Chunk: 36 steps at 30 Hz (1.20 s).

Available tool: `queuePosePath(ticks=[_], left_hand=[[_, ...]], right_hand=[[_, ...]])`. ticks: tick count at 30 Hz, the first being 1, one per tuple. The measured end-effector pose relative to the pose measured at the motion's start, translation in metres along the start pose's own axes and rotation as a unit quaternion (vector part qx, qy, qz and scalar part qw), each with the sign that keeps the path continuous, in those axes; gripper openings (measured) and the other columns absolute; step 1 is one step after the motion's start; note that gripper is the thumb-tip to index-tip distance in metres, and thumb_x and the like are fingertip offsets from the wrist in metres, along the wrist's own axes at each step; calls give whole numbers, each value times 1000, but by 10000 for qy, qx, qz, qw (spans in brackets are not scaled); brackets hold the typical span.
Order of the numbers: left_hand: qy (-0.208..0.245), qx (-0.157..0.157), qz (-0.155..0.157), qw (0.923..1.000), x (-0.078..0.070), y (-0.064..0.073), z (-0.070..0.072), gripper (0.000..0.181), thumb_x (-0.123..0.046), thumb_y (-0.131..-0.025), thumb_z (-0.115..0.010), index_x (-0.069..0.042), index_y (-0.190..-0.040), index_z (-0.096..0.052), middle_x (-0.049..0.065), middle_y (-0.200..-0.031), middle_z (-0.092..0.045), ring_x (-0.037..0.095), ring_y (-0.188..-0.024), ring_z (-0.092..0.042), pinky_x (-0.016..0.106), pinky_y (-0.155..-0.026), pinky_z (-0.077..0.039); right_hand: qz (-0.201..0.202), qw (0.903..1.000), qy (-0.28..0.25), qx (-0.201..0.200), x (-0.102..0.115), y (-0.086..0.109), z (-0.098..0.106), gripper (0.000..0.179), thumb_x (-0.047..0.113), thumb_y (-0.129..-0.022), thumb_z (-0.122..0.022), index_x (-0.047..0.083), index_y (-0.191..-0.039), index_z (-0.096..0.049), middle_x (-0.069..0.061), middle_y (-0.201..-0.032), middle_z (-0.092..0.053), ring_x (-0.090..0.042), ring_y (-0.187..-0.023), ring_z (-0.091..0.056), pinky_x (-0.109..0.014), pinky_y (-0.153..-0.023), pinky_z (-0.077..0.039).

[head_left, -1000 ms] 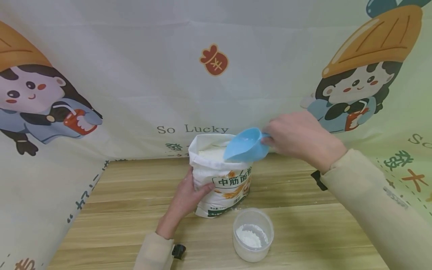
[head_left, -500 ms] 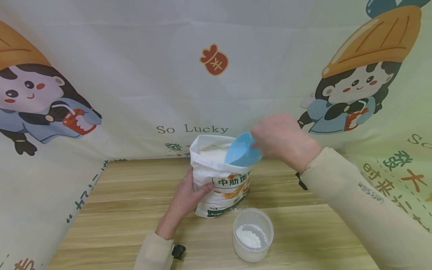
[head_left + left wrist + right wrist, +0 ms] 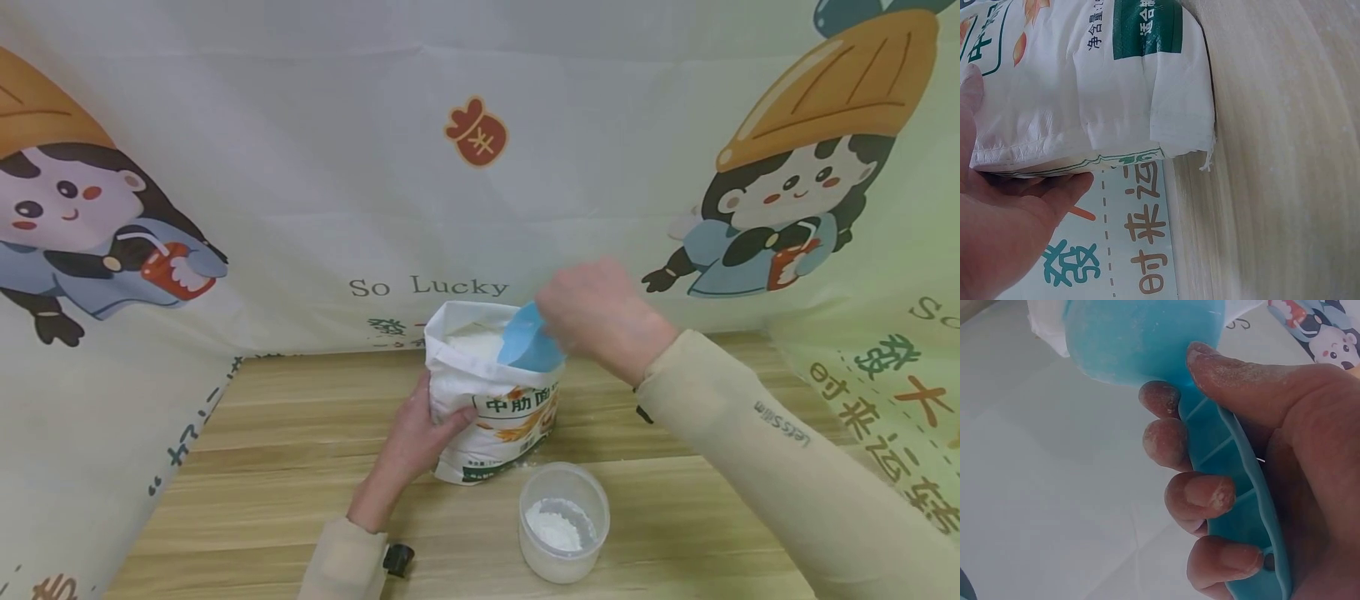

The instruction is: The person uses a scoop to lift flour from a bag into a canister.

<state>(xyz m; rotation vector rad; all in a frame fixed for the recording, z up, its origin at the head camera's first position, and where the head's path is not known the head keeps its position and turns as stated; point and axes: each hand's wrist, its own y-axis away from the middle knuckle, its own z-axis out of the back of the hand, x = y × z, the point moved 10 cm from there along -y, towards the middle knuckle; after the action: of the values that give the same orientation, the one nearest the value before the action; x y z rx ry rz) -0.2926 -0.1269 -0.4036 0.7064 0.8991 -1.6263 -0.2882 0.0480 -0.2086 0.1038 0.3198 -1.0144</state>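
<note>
Blue scoop handle (image 3: 1233, 465), gripped by right hand (image 3: 600, 310), shows only in its wrist view

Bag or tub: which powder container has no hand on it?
The round translucent tub, standing untouched. The white printed bag is gripped by the left hand, and the right hand holds the blue scoop in the bag's mouth.

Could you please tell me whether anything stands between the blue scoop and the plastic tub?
Yes: the front rim of the white bag. The blue scoop, in the right hand, sits in the bag's mouth, with that rim toward the plastic tub. Beyond the bag, nothing visible blocks the way.
</note>
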Motion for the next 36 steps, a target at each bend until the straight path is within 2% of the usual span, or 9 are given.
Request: queuePosePath(ticks=[5, 12, 23, 31, 36], left_hand=[[-63, -10, 5, 10000, 0, 0, 0, 81, -30, -91, -81, -7, -154, -36, 22, -132, -63, 41, -121, -62, 60, -103, -51], [12, 3, -39, 10000, -2, 1, -1, 82, -28, -91, -81, -7, -155, -35, 21, -134, -63, 40, -123, -61, 60, -104, -49], [148, 10, -48, 9999, -2, 0, 0, 81, -28, -91, -81, -8, -155, -34, 21, -136, -62, 40, -125, -60, 60, -107, -48], [87, 14, -92, 9999, -2, 1, 0, 82, -28, -92, -81, -8, -156, -34, 22, -137, -62, 40, -126, -59, 60, -107, -47], [50, -9, -129, 9999, -3, 1, 0, 82, -28, -92, -81, -8, -156, -33, 22, -137, -62, 41, -127, -59, 60, -107, -47]], right_hand=[[-63, 9999, -81, 122, 2, -4, -7, 42, 33, -94, -76, 15, -64, -54, 1, -62, -51, -14, -57, -47, -29, -50, -46], [-40, 9997, -242, -27, 5, -5, -13, 41, 31, -95, -75, 16, -64, -54, 1, -61, -51, -15, -58, -48, -30, -49, -46], [30, 9981, -606, -78, 6, -7, -25, 44, 30, -98, -73, 15, -61, -53, 2, -58, -46, -13, -55, -44, -26, -44, -39], [114, 9955, -937, -97, 6, -6, -35, 27, 34, -98, -72, 13, -81, -71, 3, -63, -53, -13, -57, -47, -24, -47, -40], [172, 9936, -1077, -288, 5, -4, -39, 25, 33, -100, -71, 11, -90, -74, 3, -67, -55, -15, -61, -48, -27, -49, -41]])
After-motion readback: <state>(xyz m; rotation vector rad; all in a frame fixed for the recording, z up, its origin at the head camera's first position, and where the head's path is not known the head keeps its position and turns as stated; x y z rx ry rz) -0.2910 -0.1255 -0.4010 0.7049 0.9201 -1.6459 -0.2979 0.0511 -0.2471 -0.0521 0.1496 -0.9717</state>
